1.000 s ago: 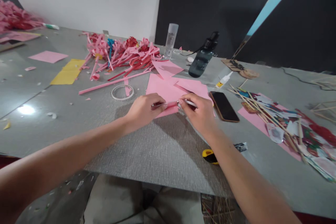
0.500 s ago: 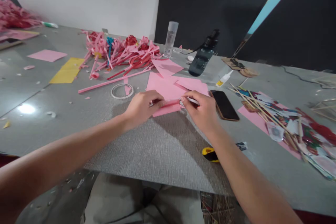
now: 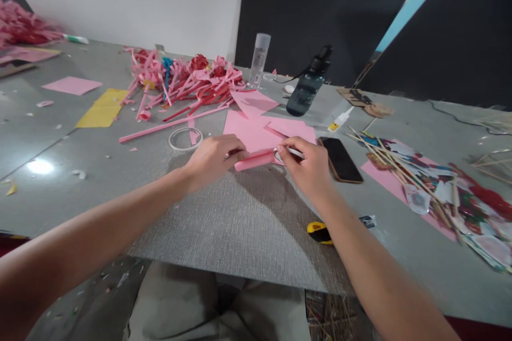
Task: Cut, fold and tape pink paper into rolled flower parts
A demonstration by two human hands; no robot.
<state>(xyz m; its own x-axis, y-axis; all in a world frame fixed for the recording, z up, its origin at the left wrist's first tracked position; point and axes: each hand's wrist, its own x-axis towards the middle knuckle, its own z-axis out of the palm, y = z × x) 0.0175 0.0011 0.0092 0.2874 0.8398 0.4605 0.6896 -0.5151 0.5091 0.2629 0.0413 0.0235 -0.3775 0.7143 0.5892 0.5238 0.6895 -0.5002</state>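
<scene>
A folded strip of pink paper (image 3: 255, 160) lies at the near edge of larger pink sheets (image 3: 250, 130). My left hand (image 3: 216, 157) is closed at the strip's left end, with thumb and fingertips pinching it. My right hand (image 3: 308, 165) is closed at the other end, holding a slim white item (image 3: 295, 153) that looks like a tape roll seen from its edge. The fingers cover part of it. A white tape ring (image 3: 185, 139) lies flat on the table, left of my left hand.
A phone (image 3: 340, 160) lies right of my right hand. The yellow cutter (image 3: 319, 233) is partly under my right forearm. Behind stand a dark bottle (image 3: 306, 93), a clear bottle (image 3: 260, 58) and pink paper strips (image 3: 188, 82). Sticks and scraps (image 3: 424, 181) are at right.
My left hand has shifted slightly left and up along the pink strip. The near flap of the strip looks narrower. My right hand has hardly moved.
</scene>
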